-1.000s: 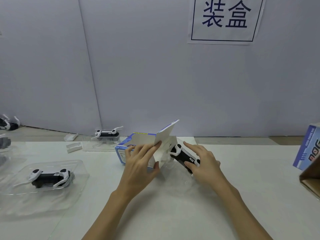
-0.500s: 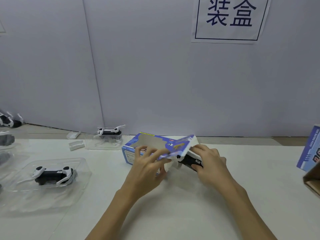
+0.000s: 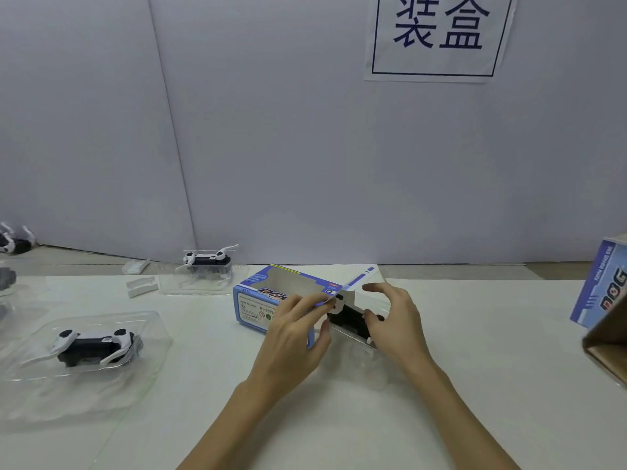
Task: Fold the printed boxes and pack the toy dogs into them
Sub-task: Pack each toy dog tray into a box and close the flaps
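A blue printed box [image 3: 261, 301] lies on its side in the middle of the white table, its open end facing right. My left hand [image 3: 295, 330] grips that end and pinches the raised flap [image 3: 354, 282]. A black and white toy dog [image 3: 349, 317] in a clear plastic shell sticks partly out of the opening. My right hand [image 3: 395, 320] holds the dog's outer end, thumb under, fingers arched over it.
Another toy dog [image 3: 93, 344] sits in a clear blister tray at the left, and a third [image 3: 207, 261] stands near the wall. Small white plastic pieces [image 3: 140, 286] lie beside it. A printed box [image 3: 602, 283] and a brown carton [image 3: 607, 340] are at the right edge.
The box flap has come down from upright to a low slant. The toy dog has gone deeper into the box's open end under my right hand.
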{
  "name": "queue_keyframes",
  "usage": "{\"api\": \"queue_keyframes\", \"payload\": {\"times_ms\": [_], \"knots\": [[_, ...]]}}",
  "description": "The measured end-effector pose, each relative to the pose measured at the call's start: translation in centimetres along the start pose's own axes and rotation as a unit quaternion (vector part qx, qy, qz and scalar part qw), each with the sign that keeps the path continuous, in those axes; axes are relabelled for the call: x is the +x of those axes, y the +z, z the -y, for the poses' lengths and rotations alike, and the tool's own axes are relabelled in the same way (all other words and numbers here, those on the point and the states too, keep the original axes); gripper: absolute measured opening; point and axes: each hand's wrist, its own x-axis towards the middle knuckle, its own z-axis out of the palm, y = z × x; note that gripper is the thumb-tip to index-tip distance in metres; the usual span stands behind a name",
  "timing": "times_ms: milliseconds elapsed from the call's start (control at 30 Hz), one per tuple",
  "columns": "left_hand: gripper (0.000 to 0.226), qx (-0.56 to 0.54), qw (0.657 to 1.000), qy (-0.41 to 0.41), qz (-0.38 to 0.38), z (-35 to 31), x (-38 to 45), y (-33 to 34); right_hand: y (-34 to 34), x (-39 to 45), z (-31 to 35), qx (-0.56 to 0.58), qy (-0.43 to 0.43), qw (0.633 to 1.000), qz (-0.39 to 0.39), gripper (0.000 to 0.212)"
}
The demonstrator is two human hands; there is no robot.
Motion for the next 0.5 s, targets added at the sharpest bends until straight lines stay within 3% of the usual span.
{"api": "queue_keyframes", "payload": {"times_ms": [233, 367, 500], "knots": [[0.040, 0.051, 0.996, 0.051, 0.059, 0.46, -0.01, -0.47, 0.26, -0.10, 0.23, 0.060, -0.018, 0.998, -0.015, 0.054], [0.038, 0.070, 0.991, 0.088, 0.071, 0.13, -0.09, -0.36, 0.01, 0.48, -0.16, -0.063, -0.040, 0.997, 0.031, 0.045], [0.032, 0.047, 0.996, 0.052, 0.048, -0.20, -0.23, 0.02, 0.15, 0.42, -0.13, -0.158, -0.045, 0.982, 0.091, 0.041]]}}
